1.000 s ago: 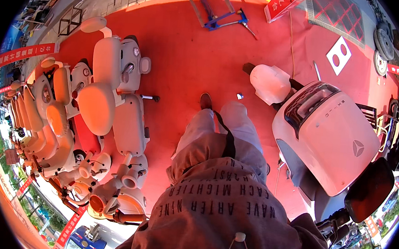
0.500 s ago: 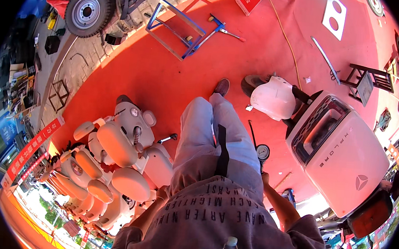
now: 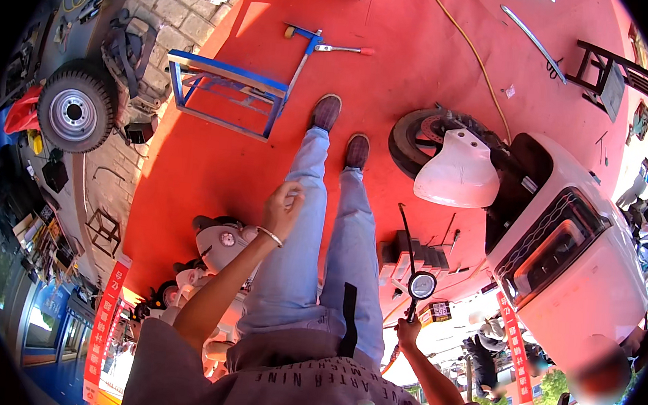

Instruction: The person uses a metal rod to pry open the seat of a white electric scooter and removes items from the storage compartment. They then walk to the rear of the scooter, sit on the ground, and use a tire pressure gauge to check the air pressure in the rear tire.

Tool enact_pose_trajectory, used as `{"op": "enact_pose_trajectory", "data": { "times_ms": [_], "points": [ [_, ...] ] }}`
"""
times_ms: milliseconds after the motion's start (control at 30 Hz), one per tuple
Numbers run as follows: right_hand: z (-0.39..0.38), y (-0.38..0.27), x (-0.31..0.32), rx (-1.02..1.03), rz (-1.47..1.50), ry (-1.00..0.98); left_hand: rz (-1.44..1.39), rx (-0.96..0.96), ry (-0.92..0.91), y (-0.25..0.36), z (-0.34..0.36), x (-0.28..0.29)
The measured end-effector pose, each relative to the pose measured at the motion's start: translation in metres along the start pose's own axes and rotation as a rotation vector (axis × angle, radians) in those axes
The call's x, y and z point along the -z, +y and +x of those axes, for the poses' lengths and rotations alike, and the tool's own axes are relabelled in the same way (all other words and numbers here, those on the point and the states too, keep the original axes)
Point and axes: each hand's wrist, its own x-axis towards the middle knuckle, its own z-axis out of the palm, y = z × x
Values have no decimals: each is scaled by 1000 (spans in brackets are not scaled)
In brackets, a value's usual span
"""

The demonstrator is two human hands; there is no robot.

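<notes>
My right hand is closed around the handle of a tire pressure gauge, held out to the right of my legs. The gauge has a round white dial with a dark rim, and a thin black hose or rod runs up from it. My left hand is raised in front of my left thigh, a light bracelet at its wrist. Its fingers are loosely bent and apart, with nothing visible in them. Ahead on the right stands a white vehicle, its front wheel under a white fender.
A blue metal frame and a long-handled tool lie ahead on the red floor. A yellow hose crosses it. Farther left is a loose wheel; pale scooters stand near my left side. A dark chair stands far right.
My left hand has come up into view in front of my thigh. Both feet now show, and the surroundings have shifted around me. The gauge stays in my right hand.
</notes>
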Motion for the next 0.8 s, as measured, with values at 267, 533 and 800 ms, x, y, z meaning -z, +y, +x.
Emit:
{"op": "enact_pose_trajectory", "data": {
  "times_ms": [267,533,800],
  "points": [
    [-39,-40,-78,-48,102,-61,-142,186,-417,-35,46,-132],
    [-35,-62,-142,20,201,-35,28,40,-653,-40,88,-206],
    [-8,-31,-153,161,-43,150,-92,364,-734,-32,101,-289]
  ]
}}
